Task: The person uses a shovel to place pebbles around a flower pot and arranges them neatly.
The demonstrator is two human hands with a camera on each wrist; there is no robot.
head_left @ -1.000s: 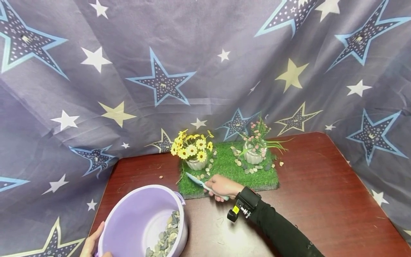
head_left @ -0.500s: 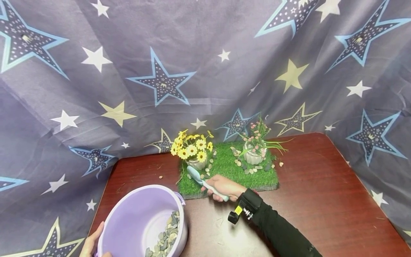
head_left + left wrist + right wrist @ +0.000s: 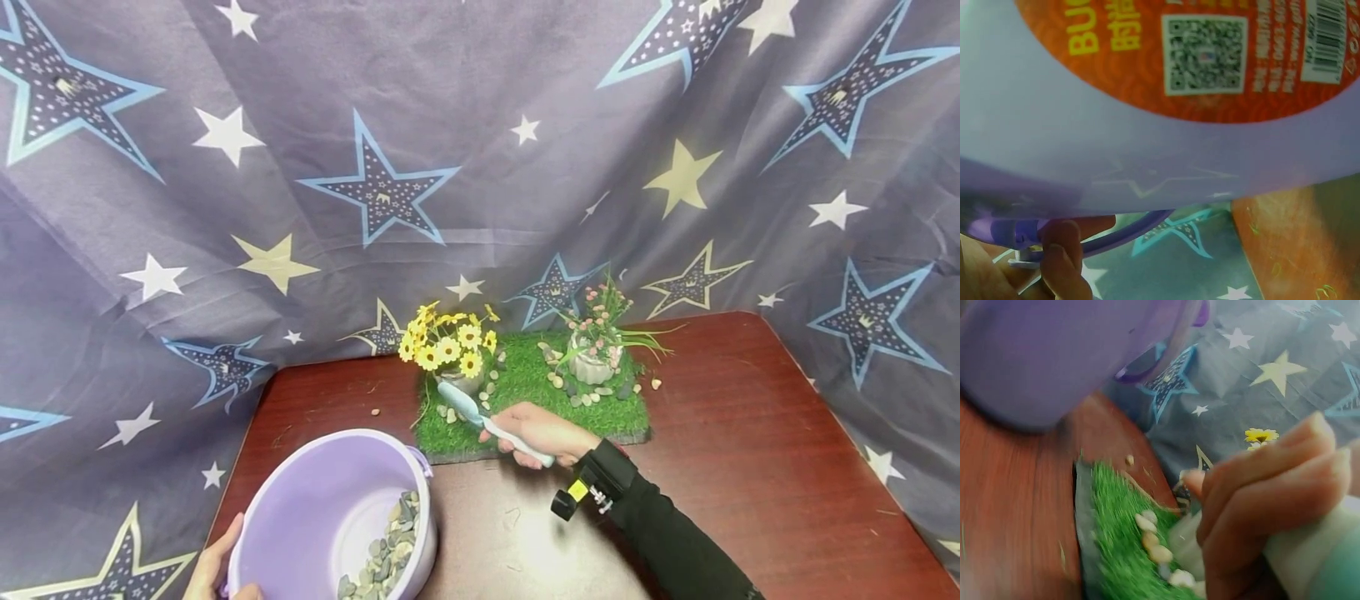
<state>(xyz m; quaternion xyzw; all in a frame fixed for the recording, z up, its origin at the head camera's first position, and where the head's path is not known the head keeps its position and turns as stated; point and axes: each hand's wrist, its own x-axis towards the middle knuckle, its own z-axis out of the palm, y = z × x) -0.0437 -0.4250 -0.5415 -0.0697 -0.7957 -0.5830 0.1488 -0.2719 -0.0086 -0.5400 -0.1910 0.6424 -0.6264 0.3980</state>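
My right hand [image 3: 540, 429] grips the pale handle of a small light-blue trowel [image 3: 461, 403], whose blade hangs over the turf just in front of the yellow-flower pot [image 3: 465, 383]. The right wrist view shows its curled fingers [image 3: 1266, 494] around the handle. At the lower left, my left hand [image 3: 216, 567] holds the rim of a tilted purple bucket [image 3: 262, 508]. Pebbles [image 3: 386, 550] lie along the bucket's lower right inside. In the left wrist view the left fingers [image 3: 1063, 256] are by the bucket's handle mount, under its labelled wall.
The artificial turf mat [image 3: 517, 367] also bears a white pot [image 3: 592, 367] with pink flowers, ringed by stones. Pebbles [image 3: 1160, 553] line the yellow-flower pot's front. One loose stone [image 3: 376, 412] lies on the brown table [image 3: 750, 433]. A star-patterned cloth [image 3: 480, 192] hangs behind.
The trowel blade has risen and turned, uncovering pebbles before the yellow-flower pot. My right hand has shifted slightly right. The left hand and bucket are nearly still.
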